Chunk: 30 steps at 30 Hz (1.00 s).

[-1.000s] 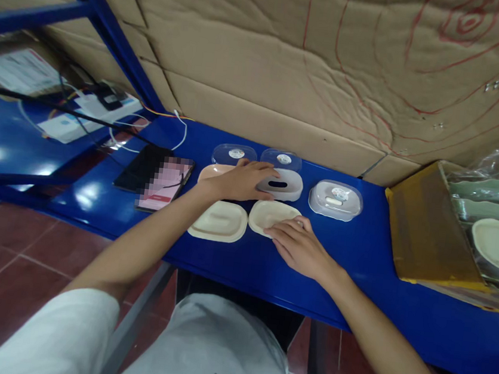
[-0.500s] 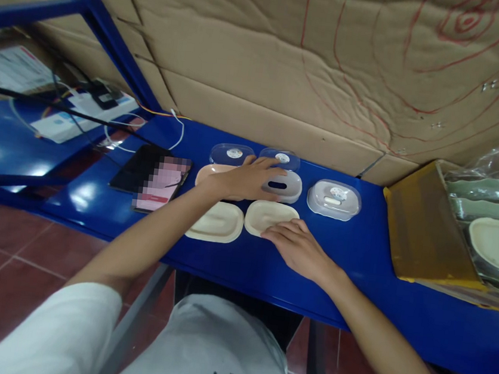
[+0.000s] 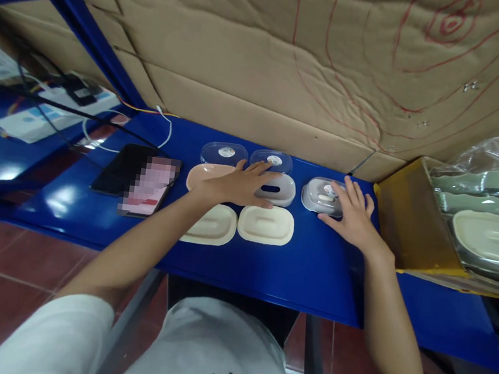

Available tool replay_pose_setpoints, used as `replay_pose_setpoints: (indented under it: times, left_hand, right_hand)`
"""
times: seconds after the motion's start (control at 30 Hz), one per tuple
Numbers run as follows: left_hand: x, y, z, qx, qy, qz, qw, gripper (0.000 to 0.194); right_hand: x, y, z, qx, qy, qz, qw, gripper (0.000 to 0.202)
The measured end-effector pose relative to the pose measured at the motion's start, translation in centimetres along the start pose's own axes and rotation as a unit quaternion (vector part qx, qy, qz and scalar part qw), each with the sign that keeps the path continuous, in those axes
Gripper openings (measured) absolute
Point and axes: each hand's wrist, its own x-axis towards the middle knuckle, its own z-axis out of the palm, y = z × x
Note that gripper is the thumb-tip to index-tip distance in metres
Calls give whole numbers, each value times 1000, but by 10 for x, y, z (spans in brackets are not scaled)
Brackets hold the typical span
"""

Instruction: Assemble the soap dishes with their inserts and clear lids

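Note:
My left hand is spread over the gap between a peach tray and a white tray with a dark oval opening. Its fingers are apart and hold nothing. My right hand has its fingers spread at the right side of a white dish under a clear lid, overlapping its edge. Two cream oval pieces lie side by side nearest me. Behind the trays are two clear lids with round stickers.
A phone with a lit screen lies at the left by a black object and cables. An open cardboard box with green and cream pieces stands right. A cardboard sheet rises behind the blue table.
My right hand has left the right cream piece and moved right to the lidded dish, its fingers now spread. My left hand stays over the trays. The view has shifted slightly.

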Motion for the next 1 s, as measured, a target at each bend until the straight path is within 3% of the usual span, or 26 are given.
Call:
replay_pose_setpoints:
  times: [0.23, 0.4, 0.47, 0.67, 0.83, 1.0]
  left_hand:
    - [-13, 13, -2, -5, 9, 30, 999, 86]
    - [-23, 41, 1, 12, 39, 72, 997, 72]
    - [-24, 56, 8, 20, 66, 105, 992, 70]
    - [-21, 91, 40, 42, 119, 234, 964, 57]
    - [-21, 93, 49, 41, 146, 264, 953, 41]
    - [-25, 87, 50, 27, 172, 280, 944, 38]
  right_hand:
    - [-3, 10, -12, 64, -14, -6, 998, 71]
    - [-5, 15, -26, 174, -80, -25, 981, 68]
    - [-3, 19, -25, 198, -78, -28, 977, 60]
    - [27, 36, 4, 200, 63, -8, 978, 55]
    - [65, 45, 27, 195, 36, -35, 980, 63]
    - [89, 37, 35, 181, 4, -38, 983, 63]
